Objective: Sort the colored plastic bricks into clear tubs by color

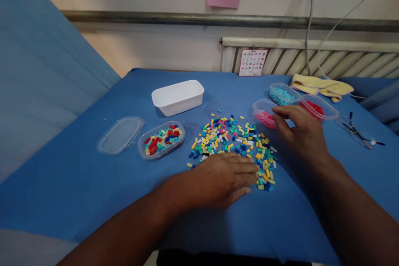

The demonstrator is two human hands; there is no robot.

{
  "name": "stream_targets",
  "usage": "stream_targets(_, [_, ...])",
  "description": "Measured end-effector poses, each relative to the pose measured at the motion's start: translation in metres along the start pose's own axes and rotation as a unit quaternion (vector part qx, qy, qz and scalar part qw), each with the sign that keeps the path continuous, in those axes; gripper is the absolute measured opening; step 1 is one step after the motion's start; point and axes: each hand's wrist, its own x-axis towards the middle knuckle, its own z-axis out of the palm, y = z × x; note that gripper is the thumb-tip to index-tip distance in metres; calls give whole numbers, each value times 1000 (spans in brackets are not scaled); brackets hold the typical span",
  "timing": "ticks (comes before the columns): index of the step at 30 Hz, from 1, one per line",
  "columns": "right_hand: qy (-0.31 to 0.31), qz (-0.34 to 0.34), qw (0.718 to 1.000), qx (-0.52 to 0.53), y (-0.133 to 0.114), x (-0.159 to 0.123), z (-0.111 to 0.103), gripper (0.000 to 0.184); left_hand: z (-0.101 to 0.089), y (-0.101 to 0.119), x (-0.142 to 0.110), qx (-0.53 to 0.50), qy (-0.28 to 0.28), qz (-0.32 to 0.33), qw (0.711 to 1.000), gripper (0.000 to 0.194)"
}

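Observation:
Small mixed-colour toy building bricks lie spread in a loose pile on the blue cloth. My left hand rests flat over the near side of the pile, fingers stretched to the right, hiding the bricks beneath it. My right hand is raised at the right, thumb and forefinger pinched together beside a clear tub of pink bricks. Whatever the pinch holds, if anything, is too small to make out. Behind that hand stand a clear tub of light-blue bricks and one of red bricks, partly covered.
Left of the pile is a clear tub of mixed bricks, with a clear lid beside it. A white bin stands farther back. Eyeglasses and a yellow cloth lie at the right. A radiator lines the wall.

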Motion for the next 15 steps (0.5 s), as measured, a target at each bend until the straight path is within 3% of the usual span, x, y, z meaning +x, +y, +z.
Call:
stream_targets(6, [-147,-74,984,72,-31,-14,20,19,-3,12,6,-29,-7,50,998,34])
stream_targets(10, [-181,-69,975,105,-38,-13,27,21,-5,19,9,-38,6,56,998,32])
stream_targets(13, [-209,-81,966,128,-45,2,34,20,9,39,16,-23,-36,80,996,30])
stream_targets(15, [-242,-101,957,124,-52,14,43,20,32,60,26,-7,-105,126,987,24])
